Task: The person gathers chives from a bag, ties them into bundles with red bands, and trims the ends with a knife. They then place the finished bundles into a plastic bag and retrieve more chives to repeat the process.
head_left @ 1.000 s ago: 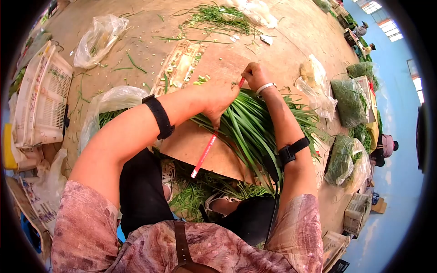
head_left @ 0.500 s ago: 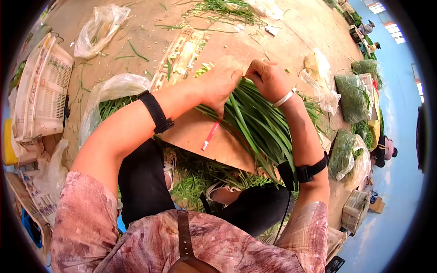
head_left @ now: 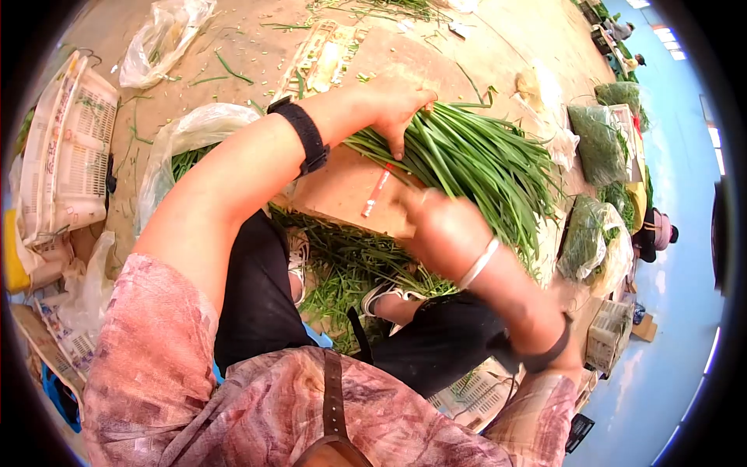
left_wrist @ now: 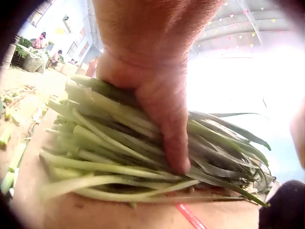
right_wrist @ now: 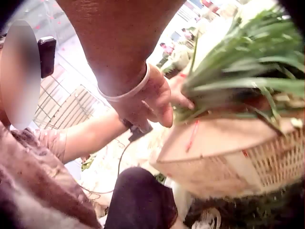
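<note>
A thick bundle of long green leafy stalks (head_left: 486, 159), pale at the cut ends, lies across a brown board (head_left: 338, 191). My left hand (head_left: 395, 113) grips it near the pale ends, the thumb (left_wrist: 175, 148) laid over the stalks and the fingers mostly hidden behind them. Under the bundle runs a red printed strip (head_left: 377, 193), its near end sticking out over the board. My right hand (head_left: 447, 233), blurred, is apart from the bundle near the board's front edge. Its fingers (right_wrist: 162, 102) hang loosely bent in the right wrist view, with nothing seen in them.
The board rests on a slatted plastic crate (right_wrist: 281, 157). A plastic bag of greens (head_left: 194, 156) stands at the left, near stacked white crates (head_left: 70, 156). Cut scraps (head_left: 334, 288) cover the ground by my shoes. Filled bags (head_left: 595, 144) line the right side.
My right hand has left the strip's far end beside the left hand and swung back toward my body. Less of the strip's near end sticks out now. The left hand keeps its grip.
</note>
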